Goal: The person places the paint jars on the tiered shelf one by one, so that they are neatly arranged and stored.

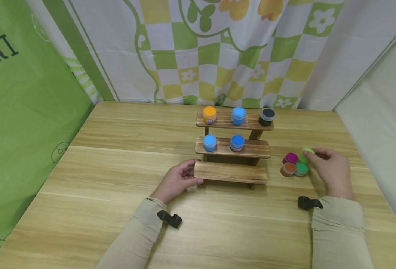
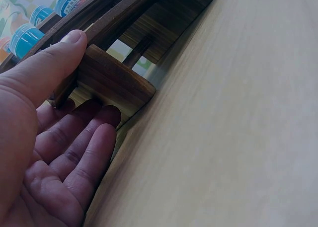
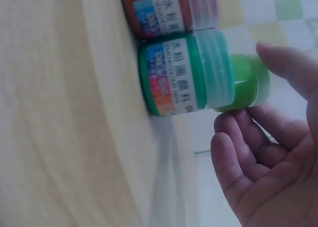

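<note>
A three-step wooden display stand [image 1: 229,172] stands on the table, and my left hand [image 1: 175,182] holds the left end of its lowest step. The thumb lies along the front edge, and the fingers reach around the end in the left wrist view. Over on the right, my right hand [image 1: 335,172] pinches a lime-green paint jar [image 3: 243,85] between thumb and fingers. Close against it are a green paint jar [image 3: 171,75], a magenta jar [image 1: 291,158] and an orange-brown jar [image 1: 288,169].
On the top step sit an orange jar [image 1: 209,115], a light blue jar [image 1: 238,116] and a black jar [image 1: 267,117]. The middle step carries another light blue jar [image 1: 209,143] and a darker blue jar [image 1: 237,143]. A checkered curtain [image 1: 214,56] hangs behind the table [image 1: 117,179].
</note>
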The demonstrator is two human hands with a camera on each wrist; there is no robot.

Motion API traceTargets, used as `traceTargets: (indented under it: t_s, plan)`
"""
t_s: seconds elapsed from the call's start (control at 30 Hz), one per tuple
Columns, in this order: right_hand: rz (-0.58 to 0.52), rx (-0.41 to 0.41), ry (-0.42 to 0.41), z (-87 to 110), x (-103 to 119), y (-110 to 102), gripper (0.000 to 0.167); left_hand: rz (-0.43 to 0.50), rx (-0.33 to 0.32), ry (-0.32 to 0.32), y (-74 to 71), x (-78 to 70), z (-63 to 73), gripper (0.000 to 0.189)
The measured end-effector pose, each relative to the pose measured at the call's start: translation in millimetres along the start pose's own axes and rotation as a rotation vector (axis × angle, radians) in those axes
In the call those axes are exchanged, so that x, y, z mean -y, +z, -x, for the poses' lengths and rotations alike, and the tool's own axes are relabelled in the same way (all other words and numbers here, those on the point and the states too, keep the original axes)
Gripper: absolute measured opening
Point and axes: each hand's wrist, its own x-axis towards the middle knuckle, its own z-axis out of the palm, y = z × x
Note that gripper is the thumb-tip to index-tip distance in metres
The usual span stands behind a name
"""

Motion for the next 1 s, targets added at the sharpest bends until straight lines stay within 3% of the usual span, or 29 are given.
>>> traceTargets:
  t_s: [0.53, 1.0]
  plan:
    - [0.038, -0.052, -0.049, 5.8, 14.4, -4.7, 0.072, 0.004, 0.012, -0.003, -0.5, 1.2, -0.9, 0.071]
    - [0.052, -0.028, -0.100, 13.6, 28.3, -4.8, 0.072, 0.016, 0.009, -0.005, -0.1, 0.8, -1.3, 0.070]
